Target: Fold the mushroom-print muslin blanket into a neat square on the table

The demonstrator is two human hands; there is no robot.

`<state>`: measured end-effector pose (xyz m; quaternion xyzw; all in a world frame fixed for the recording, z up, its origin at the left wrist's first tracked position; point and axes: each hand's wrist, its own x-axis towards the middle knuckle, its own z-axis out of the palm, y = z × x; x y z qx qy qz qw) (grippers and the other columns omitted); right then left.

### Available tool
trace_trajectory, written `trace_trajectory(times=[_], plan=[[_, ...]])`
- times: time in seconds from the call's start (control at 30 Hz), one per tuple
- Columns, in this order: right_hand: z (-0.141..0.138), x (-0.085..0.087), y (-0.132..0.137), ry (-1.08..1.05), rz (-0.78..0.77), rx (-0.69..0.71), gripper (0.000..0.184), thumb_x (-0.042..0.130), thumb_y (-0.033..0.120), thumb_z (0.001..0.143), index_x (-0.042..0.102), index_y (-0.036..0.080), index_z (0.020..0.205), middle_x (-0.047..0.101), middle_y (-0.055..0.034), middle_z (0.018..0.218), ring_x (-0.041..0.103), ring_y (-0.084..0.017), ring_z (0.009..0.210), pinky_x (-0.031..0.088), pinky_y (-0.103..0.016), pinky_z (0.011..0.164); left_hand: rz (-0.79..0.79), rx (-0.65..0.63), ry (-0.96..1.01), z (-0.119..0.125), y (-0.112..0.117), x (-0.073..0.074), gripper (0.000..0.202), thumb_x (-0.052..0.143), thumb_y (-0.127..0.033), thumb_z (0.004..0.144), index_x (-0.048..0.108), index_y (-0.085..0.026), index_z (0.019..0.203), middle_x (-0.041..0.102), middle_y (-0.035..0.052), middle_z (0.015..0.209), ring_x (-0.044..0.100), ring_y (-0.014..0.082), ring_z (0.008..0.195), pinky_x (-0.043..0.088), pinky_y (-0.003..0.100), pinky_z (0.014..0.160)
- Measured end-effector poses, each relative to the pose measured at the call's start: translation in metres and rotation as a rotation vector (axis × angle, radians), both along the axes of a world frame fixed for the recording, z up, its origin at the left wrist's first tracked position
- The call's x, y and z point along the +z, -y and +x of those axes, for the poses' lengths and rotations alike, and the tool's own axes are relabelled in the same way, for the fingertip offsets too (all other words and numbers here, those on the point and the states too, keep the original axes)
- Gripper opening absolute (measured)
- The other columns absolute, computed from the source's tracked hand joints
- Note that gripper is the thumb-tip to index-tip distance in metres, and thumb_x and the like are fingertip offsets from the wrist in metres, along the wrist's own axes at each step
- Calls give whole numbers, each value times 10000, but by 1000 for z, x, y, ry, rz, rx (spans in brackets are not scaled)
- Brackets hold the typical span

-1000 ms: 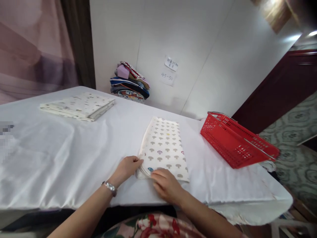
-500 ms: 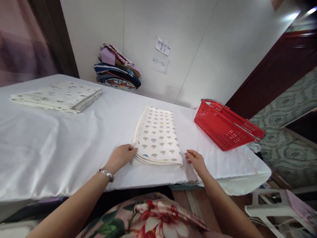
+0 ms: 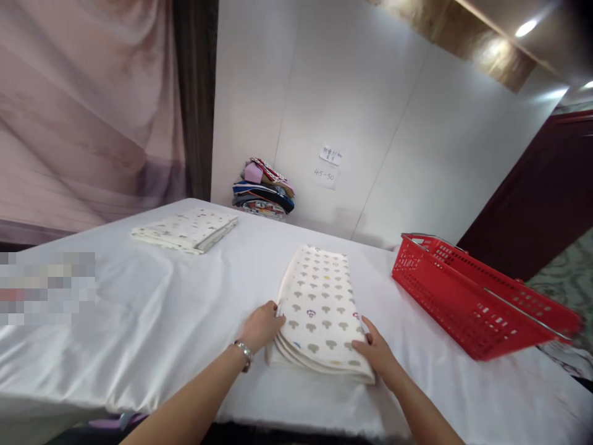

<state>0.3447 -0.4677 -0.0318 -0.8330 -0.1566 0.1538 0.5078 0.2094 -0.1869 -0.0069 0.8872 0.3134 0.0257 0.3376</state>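
A folded white cloth with a grey mushroom print [image 3: 319, 303] lies before me, its layers stacked at the near edge. My left hand [image 3: 262, 327] pinches its left edge, thumb on top and fingers tucked at the side. On the opposite edge, my right hand [image 3: 378, 351] grips the cloth with its thumb over the top, and the fingers beneath are partly hidden. The near corners of the cloth rise slightly in loose curves. Farther left rests another folded white cloth with small dark prints [image 3: 188, 227].
A white sheet covers the table [image 3: 185, 321]. To the right stands a red plastic basket [image 3: 463, 296] with metal handles. A stack of folded fabrics [image 3: 263, 191] sits at the back against the wall, near paper notes [image 3: 327, 167]. A pink curtain [image 3: 92, 111] hangs at left.
My right hand has moved in from beside the cloth and taken hold of its right edge. The left hand keeps its hold. My view has tilted up and turned left.
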Motion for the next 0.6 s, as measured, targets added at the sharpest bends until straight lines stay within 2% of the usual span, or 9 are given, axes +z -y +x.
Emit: trace_trajectory(times=[0.1, 0.2, 0.3, 0.4, 0.5, 0.6], plan=[[13, 13, 16, -98, 90, 18, 924, 627, 363, 636, 170, 138, 1407, 591, 23, 707, 607, -191, 699, 467, -295, 656, -59, -49, 8, 0, 17, -4, 287, 506, -336, 705, 529, -176, 943, 643, 107, 963, 597, 235, 879, 417, 295, 691], [34, 19, 43, -86, 39, -50, 966, 671, 360, 567, 224, 140, 1395, 537, 52, 594, 592, -197, 602, 461, -305, 593, -101, -148, 45, -4, 45, -12, 318, 537, -357, 687, 526, -191, 958, 647, 88, 953, 598, 223, 867, 414, 282, 678], [49, 16, 68, -205, 15, -80, 907, 691, 363, 559, 312, 175, 1361, 622, -22, 726, 636, -243, 691, 489, -340, 641, -132, -246, 38, -6, 59, -14, 326, 592, -420, 647, 563, -219, 902, 656, 53, 907, 597, 223, 832, 404, 280, 649], [53, 14, 79, -337, 13, -29, 861, 689, 388, 599, 320, 191, 1352, 646, -91, 911, 642, -269, 842, 497, -346, 744, -154, -262, 0, 2, 44, -7, 362, 548, -546, 666, 594, -204, 777, 658, 58, 888, 595, 226, 807, 398, 280, 615], [57, 15, 76, -296, -126, -32, 907, 672, 444, 618, 269, 147, 1374, 642, -70, 847, 642, -251, 825, 493, -317, 748, -111, -206, 16, 24, 9, 1, 410, 445, -575, 736, 594, -195, 772, 659, 59, 867, 599, 217, 794, 400, 281, 617], [69, 13, 63, -218, -217, -43, 916, 621, 514, 653, 232, 132, 1389, 623, -43, 782, 637, -222, 755, 490, -291, 673, -67, -120, 22, 58, -24, 3, 409, 454, -543, 748, 584, -188, 903, 656, 72, 934, 598, 222, 857, 413, 286, 667]])
